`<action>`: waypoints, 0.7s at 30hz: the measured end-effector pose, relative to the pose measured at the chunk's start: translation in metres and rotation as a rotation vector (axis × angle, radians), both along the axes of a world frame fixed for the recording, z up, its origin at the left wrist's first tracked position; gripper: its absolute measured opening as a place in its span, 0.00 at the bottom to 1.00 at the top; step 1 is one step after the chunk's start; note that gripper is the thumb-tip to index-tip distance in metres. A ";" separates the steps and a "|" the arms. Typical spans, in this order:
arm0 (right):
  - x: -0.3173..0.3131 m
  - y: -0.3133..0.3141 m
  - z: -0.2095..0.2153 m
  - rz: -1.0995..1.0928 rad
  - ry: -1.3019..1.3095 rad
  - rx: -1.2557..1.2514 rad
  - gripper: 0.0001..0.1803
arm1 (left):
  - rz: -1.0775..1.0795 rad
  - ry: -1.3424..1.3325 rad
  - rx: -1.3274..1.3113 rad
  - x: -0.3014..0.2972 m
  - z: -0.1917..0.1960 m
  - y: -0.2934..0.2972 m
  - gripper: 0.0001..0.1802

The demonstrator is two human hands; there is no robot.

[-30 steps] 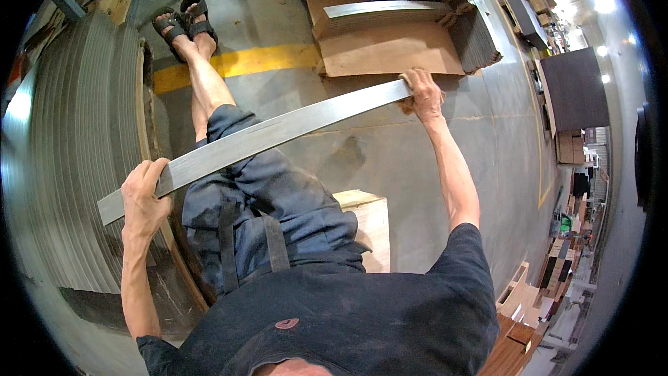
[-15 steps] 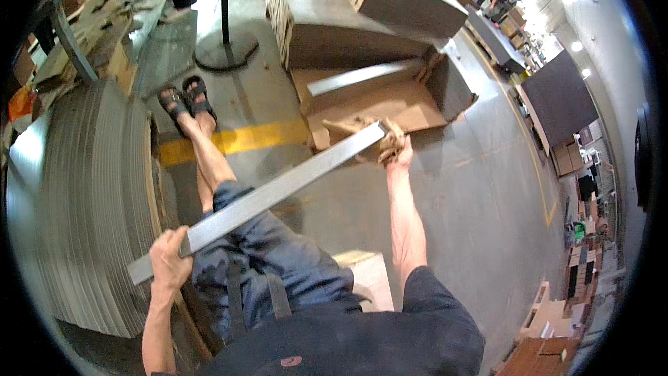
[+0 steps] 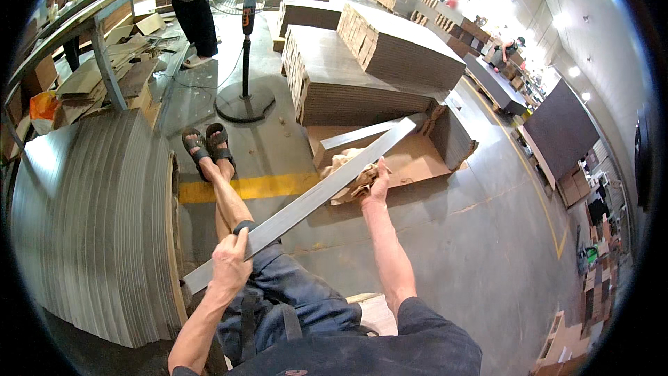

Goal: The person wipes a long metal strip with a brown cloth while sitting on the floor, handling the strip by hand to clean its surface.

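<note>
A long, flat silver-grey strip (image 3: pixel 316 200) slants across my lap, its far end over an open cardboard box (image 3: pixel 421 167). My left hand (image 3: pixel 232 264) is closed around the strip near its lower left end. Bunched in my right hand (image 3: pixel 376 186) is a crumpled tan wad (image 3: pixel 348 167), paper or cloth, I cannot tell which. It lies against the strip's underside, toward the far end. How far my right fingers reach around the strip is hidden. A second silver-grey strip (image 3: pixel 348 138) lies in the box, partly behind the first.
Tall stacked grey sheets (image 3: pixel 90 230) stand close on my left. Behind the box are stacked brown boards (image 3: pixel 362 94). A pedestal fan (image 3: pixel 245 97) stands ahead, near another person's legs (image 3: pixel 195 21). A cluttered bench (image 3: pixel 104 21) is at far left.
The strip's far end has moved right, farther over the box. My right hand and the wad have slid back along the strip, toward me. The view has tilted up, showing more of the fan.
</note>
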State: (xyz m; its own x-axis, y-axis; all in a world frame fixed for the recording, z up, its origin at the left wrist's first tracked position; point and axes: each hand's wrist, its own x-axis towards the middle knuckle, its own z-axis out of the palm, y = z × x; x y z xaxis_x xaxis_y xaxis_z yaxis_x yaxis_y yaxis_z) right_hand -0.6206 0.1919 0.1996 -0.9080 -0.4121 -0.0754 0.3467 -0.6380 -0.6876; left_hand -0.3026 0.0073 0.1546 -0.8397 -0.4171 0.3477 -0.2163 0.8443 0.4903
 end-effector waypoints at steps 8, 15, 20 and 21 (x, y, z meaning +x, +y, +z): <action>-0.004 -0.050 0.016 -0.113 0.278 0.261 0.18 | -0.140 0.171 0.074 -0.116 0.028 0.044 0.39; -0.026 -0.018 0.031 -0.222 1.044 0.816 0.11 | -0.109 0.330 0.013 -0.064 0.086 0.015 0.32; 0.025 -0.014 -0.001 -0.184 1.672 1.018 0.13 | -0.075 0.393 -0.351 -0.047 0.112 -0.024 0.31; 0.035 -0.014 -0.012 -0.160 1.720 1.118 0.12 | -0.083 0.323 -0.384 -0.046 0.120 -0.026 0.31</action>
State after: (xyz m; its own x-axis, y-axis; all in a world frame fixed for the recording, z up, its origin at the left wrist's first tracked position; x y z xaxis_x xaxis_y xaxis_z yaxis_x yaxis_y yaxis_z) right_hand -0.5857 0.1778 0.1880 -0.3224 -0.7292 0.6035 -0.9466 0.2470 -0.2073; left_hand -0.3484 -0.0188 0.2744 -0.6891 -0.1441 0.7102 -0.0291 0.9847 0.1716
